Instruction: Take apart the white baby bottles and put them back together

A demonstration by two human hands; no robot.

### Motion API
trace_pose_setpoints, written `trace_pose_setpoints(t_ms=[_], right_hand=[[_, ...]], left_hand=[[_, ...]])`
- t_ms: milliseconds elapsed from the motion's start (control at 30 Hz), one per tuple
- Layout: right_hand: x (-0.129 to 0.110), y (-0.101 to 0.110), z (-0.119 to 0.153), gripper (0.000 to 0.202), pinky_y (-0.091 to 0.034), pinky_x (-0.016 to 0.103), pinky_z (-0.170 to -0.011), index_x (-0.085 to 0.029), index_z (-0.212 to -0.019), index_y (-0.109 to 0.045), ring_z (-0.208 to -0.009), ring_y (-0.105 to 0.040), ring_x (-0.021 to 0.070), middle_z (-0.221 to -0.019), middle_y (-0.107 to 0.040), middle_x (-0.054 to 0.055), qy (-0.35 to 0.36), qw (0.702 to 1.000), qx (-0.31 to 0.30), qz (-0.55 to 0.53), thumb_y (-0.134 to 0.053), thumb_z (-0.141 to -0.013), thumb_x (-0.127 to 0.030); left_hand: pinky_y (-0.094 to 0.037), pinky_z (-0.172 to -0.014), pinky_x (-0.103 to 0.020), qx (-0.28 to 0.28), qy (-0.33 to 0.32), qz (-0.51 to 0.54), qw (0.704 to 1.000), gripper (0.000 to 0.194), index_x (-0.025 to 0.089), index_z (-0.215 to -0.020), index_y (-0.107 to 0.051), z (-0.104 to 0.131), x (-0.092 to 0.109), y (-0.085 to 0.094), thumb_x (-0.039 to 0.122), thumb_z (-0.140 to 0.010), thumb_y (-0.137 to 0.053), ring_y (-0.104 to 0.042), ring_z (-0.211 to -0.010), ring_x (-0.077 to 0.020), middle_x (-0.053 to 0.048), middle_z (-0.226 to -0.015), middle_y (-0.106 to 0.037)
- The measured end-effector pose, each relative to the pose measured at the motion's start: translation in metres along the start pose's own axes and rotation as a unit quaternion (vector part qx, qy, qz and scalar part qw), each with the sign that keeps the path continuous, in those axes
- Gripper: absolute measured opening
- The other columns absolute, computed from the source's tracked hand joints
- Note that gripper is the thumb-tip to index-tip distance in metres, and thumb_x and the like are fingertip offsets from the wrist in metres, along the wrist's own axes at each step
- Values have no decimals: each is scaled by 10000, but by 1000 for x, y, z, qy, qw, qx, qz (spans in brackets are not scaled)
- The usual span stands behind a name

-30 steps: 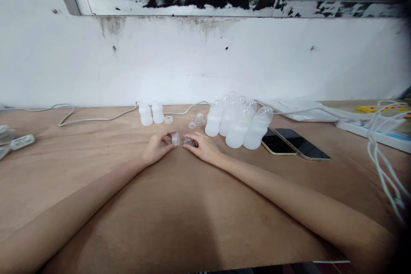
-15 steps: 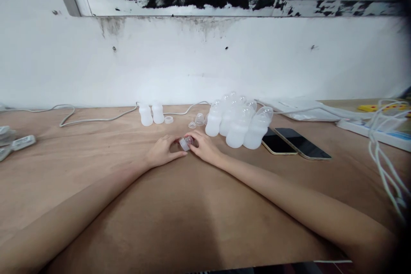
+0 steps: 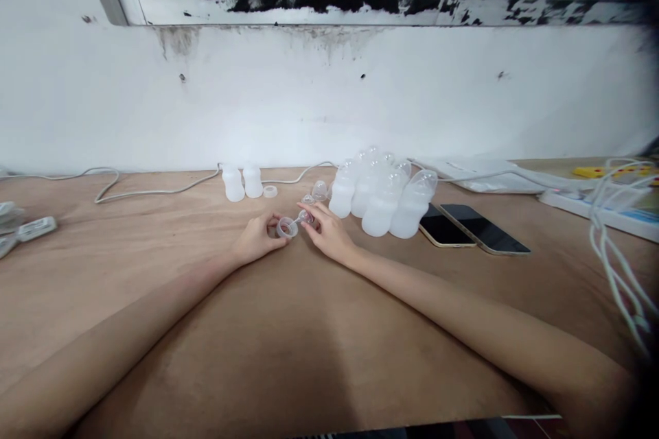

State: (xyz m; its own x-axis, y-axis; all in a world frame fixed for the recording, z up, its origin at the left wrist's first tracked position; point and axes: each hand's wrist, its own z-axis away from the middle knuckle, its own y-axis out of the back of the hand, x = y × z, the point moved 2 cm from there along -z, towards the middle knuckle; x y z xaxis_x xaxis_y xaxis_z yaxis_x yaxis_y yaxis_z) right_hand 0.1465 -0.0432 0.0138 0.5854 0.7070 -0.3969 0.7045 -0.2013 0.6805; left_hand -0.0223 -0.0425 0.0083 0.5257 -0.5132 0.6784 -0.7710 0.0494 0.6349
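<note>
Between thumb and fingers, my left hand (image 3: 260, 239) grips a translucent collar ring (image 3: 287, 227), its opening facing up toward me. Just to the right, my right hand (image 3: 326, 234) pinches a clear bottle nipple (image 3: 305, 217) by its edge, close beside the ring. Behind my hands lie another nipple (image 3: 307, 199) and a clear dome cap (image 3: 319, 191). A second collar ring (image 3: 270, 191) rests flat near two open white bottles (image 3: 233, 184) at the back left. Several capped baby bottles (image 3: 379, 209) stand grouped right of my right hand.
Two phones (image 3: 484, 229) lie right of the capped bottles. A white power strip (image 3: 602, 211) and looped white cables (image 3: 612, 247) occupy the far right. A thin cable (image 3: 149, 193) runs along the wall. White plugs or adapters (image 3: 36, 228) sit at the left edge.
The nipple and ring, together between my hands before, are now apart. My left hand has shifted slightly left with the ring, which has tipped to face up; my right hand holds the nipple.
</note>
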Motion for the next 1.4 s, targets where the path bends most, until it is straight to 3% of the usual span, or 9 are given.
trace_pose_setpoints(t_ms=[267, 467, 633, 700, 800, 1000, 1167, 1267, 1400], right_hand=[[-13, -1, 4, 429, -394, 295, -831, -196, -1245, -353, -911, -462, 147, -997, -447, 71, 111, 992, -64, 0, -342, -819, -150], [-13, 2, 4, 312, -401, 291, -813, -197, -1134, -445, -894, -480, 142, -944, -509, 62, 108, 994, -24, -15, -311, -854, -166], [-17, 1, 4, 164, -416, 309, -801, -179, -917, -531, -883, -487, 154, -912, -542, 61, 177, 982, -32, -54, -394, -830, -197], [-17, 2, 4, 138, -420, 317, -799, -172, -869, -540, -892, -484, 158, -955, -502, 79, 165, 984, -17, -61, -419, -816, -213], [-12, 2, 1, 185, -441, 312, -761, -156, -958, -500, -896, -488, 160, -991, -456, 102, 82, 992, 16, -93, -435, -806, -239], [-3, -4, -5, 207, -449, 281, -709, -169, -989, -501, -835, -537, 138, -941, -570, 59, -38, 983, -60, -167, -441, -804, -240], [-5, -1, -4, 161, -435, 247, -650, -148, -916, -528, -784, -523, 130, -884, -552, 57, -16, 992, -42, -122, -454, -790, -216], [-7, -2, -3, 165, -417, 231, -612, -145, -916, -524, -715, -498, 117, -839, -527, 50, 12, 995, -42, -84, -453, -792, -228], [-8, -6, -2, 174, -390, 234, -632, -145, -912, -533, -679, -479, 112, -803, -534, 35, 47, 996, -65, -30, -486, -774, -241]], left_hand=[[-453, -684, -261, 2, -29, -24, 999, 335, 172, -919, -493, 1, 5, 1, 328, -650, -618, -591, -765, -145, -18, -852, -636], [-454, -741, -280, 6, -42, -28, 999, 328, 176, -912, -499, 1, 6, 1, 350, -658, -613, -587, -809, -154, -23, -881, -633], [-443, -774, -295, -3, -63, -30, 998, 332, 186, -926, -487, 3, 7, 1, 371, -673, -595, -578, -865, -169, -23, -927, -626], [-443, -769, -290, 1, -69, -30, 997, 335, 191, -932, -481, 4, 9, 2, 380, -677, -590, -576, -863, -167, -19, -929, -622], [-431, -784, -286, 3, -97, -36, 995, 355, 198, -959, -476, 5, 13, 3, 392, -683, -586, -556, -891, -166, -21, -970, -597], [-420, -749, -278, 21, -133, -104, 985, 331, 187, -946, -513, 6, 16, 3, 379, -687, -589, -517, -851, -163, -34, -918, -562], [-438, -692, -232, -27, -126, -43, 991, 355, 195, -1044, -453, 6, 17, 0, 299, -721, -556, -535, -748, -112, -5, -891, -585], [-453, -702, -225, -12, -107, 2, 994, 256, 171, -989, -471, 6, 15, 0, 261, -752, -505, -557, -757, -108, -16, -863, -599], [-461, -663, -222, 32, -70, -27, 997, 147, 155, -868, -525, 4, 10, -1, 200, -731, -495, -568, -694, -107, -19, -792, -610]])
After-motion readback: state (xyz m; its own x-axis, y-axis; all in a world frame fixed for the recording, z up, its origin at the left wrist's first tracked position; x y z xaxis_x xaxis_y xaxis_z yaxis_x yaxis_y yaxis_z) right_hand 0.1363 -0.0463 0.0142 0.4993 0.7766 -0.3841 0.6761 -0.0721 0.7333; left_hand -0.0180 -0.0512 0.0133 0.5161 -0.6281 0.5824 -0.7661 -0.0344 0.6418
